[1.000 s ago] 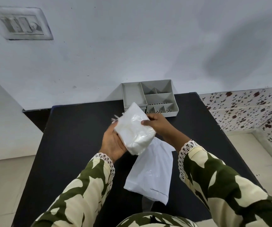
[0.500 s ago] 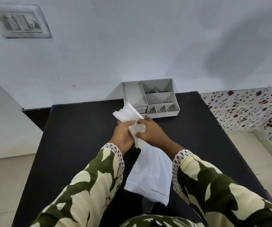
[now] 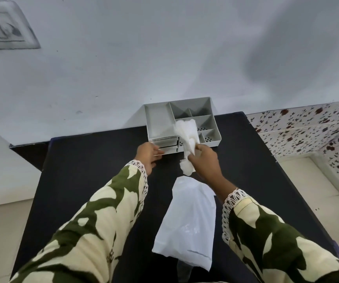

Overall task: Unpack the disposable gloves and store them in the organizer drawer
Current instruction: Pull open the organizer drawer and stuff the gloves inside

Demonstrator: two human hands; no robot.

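A grey organizer [image 3: 158,121] with several compartments and two small drawers [image 3: 167,146] on its front stands at the table's far edge against the wall. My right hand [image 3: 205,162] is closed on a crumpled bunch of thin white disposable gloves [image 3: 187,137], held upright just in front of the organizer. My left hand [image 3: 148,155] reaches to the drawer fronts, fingertips touching the lower drawer; whether it grips the drawer I cannot tell. The emptied white plastic bag [image 3: 189,223] lies flat on the black table [image 3: 83,170] between my arms.
A white wall rises right behind the organizer, with a switch plate [image 3: 3,31] at the upper left. Flowered tiles [image 3: 307,129] and pale floor lie off the table's right side. The table's left and right edges drop to the floor.
Both hands were holding the gloves over the bag. Now the right hand alone carries them toward the organizer, and the left hand has let go and reached the drawer front.
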